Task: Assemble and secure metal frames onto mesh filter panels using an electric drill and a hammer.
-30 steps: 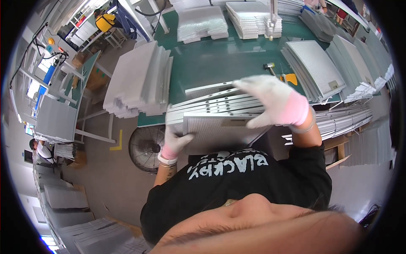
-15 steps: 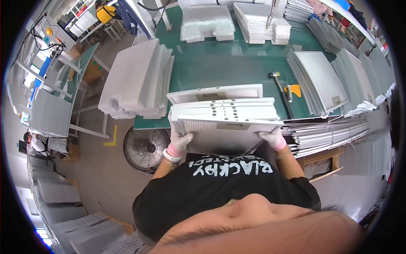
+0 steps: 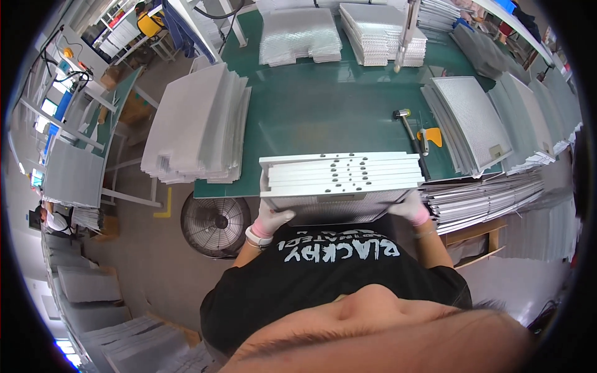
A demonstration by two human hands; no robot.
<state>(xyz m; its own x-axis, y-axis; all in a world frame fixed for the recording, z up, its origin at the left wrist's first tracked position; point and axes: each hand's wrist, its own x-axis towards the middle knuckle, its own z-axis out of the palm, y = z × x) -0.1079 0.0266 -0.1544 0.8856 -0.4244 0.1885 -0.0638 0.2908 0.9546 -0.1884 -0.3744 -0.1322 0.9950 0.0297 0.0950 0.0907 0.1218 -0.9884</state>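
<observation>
A bundle of metal mesh filter panels (image 3: pixel 343 177) with white frames stands on edge at the table's front, close to my body. Its frame edges face up and show rows of small dark slots. My left hand (image 3: pixel 272 222), in a white glove with a pink cuff, grips the bundle's near left end, thumb across the front panel. At the near right end my right hand (image 3: pixel 408 210), gloved alike, is closed on it too. The fingers behind the panels are hidden. The front panel's mesh face tilts down toward my lap.
On the green table (image 3: pixel 317 115), a mallet (image 3: pixel 407 127) and an orange tool (image 3: pixel 431 135) lie right of the bundle. Mesh sheet stacks (image 3: pixel 186 121) stand left; framed panels (image 3: pixel 472 121) lean right. More stacks (image 3: pixel 298 34) line the back. A floor fan (image 3: pixel 216 222) sits below left.
The panels, fanned apart before with one standing behind, are now squared together in one compact bundle. Its top has tipped toward me, and both hands have lowered slightly.
</observation>
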